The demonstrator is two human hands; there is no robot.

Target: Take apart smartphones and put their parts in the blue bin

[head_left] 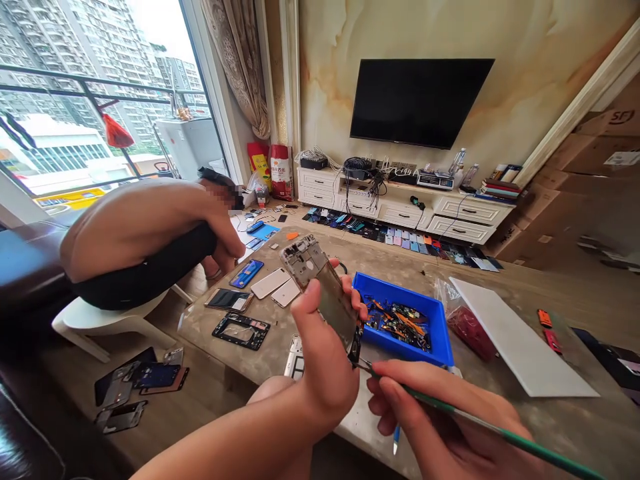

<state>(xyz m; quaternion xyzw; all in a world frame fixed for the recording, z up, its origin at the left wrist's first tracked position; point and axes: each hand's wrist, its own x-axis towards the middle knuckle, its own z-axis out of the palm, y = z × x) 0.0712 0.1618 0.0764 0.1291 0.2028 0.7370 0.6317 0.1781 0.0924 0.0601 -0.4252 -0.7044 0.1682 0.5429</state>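
My left hand [323, 340] is closed round a stripped phone frame [333, 303], tilted up, with its thumb on the near edge and fingers on the far side. Bare metal and small parts show at the frame's top end. In my right hand [450, 413] is a slim green tool with a metal tip [530, 437], pinched between thumb and fingers. Its tip meets a dark part at the frame's lower end; whether it is tweezers or a pry tool I cannot tell. Below that hand pokes the pale tip of a blue tool [397, 437], its other end hidden.
A blue bin [440, 320] of flex cables stands behind my hands. Phone parts, including a black frame [241, 331], lie on the stone-topped table [200, 327]. At right rests a white board [520, 337]. Another person [145, 227] crouches on a white stool at left.
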